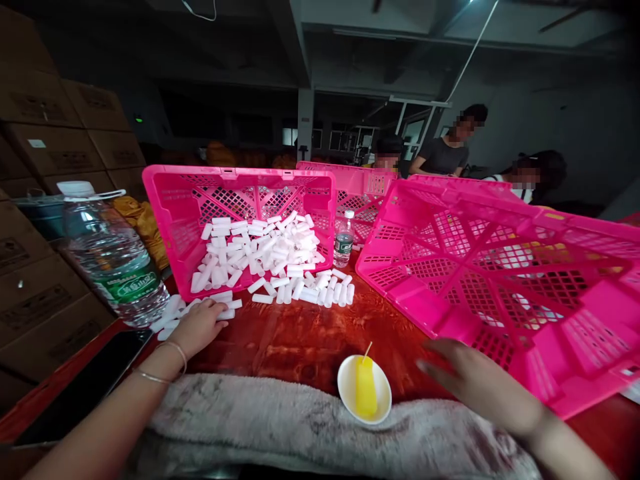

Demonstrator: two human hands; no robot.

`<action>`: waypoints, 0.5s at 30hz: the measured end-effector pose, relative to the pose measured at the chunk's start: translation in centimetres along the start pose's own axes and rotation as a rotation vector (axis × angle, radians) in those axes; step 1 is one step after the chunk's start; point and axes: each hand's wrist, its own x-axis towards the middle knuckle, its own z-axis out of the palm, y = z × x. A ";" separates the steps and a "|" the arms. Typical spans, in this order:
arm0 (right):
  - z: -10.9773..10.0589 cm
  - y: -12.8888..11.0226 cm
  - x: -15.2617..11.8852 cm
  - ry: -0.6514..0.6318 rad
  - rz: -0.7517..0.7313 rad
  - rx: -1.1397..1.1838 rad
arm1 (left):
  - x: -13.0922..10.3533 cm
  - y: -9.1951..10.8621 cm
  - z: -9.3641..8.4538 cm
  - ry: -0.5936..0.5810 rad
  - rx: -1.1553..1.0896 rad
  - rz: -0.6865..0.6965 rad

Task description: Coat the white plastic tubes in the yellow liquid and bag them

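Tubes [270, 252]: most heaped in left crate [169, 233], others still loose on tabletop [285, 340]. Our left hand [200, 325] over near-left tubes; cannot tell whether grip closed. Our right hand [473, 379] blurred, grip open, beside right crate [453, 323]. Near bowl [347, 383] holds yellow piece [366, 390].

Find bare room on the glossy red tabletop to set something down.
One patch runs between the small white cylinders and grey plush cloth, from the left hand to the white round bowl; another lies between that bowl and the right hand. Crowded: around the left hand, with cylinders and a large clear plastic bottle.
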 end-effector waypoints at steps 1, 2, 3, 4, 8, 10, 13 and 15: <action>1.5 -0.5 3.3 -0.095 0.023 -0.102 | 0.6 0.2 0.1 -0.025 -0.015 0.029; 3.3 -0.9 6.5 -0.158 0.058 -0.191 | 0.9 0.8 0.3 -0.040 -0.029 0.050; 5.1 -1.3 9.4 -0.158 0.085 -0.222 | 1.0 1.7 0.4 -0.056 -0.038 0.065; 6.9 -1.5 11.9 -0.155 0.102 -0.239 | 0.9 2.9 0.5 -0.071 -0.046 0.077; 11.6 -1.0 16.5 -0.173 0.141 -0.287 | -0.4 7.8 1.2 -0.145 -0.102 0.138; 12.1 0.0 16.0 -0.193 0.136 -0.302 | -1.6 9.9 1.3 -0.176 -0.151 0.191; 11.1 1.7 13.7 -0.237 0.086 -0.315 | -3.5 12.3 0.9 -0.168 -0.351 0.262; 10.3 2.2 12.3 -0.247 0.061 -0.322 | -4.7 13.6 0.6 -0.139 -0.545 0.270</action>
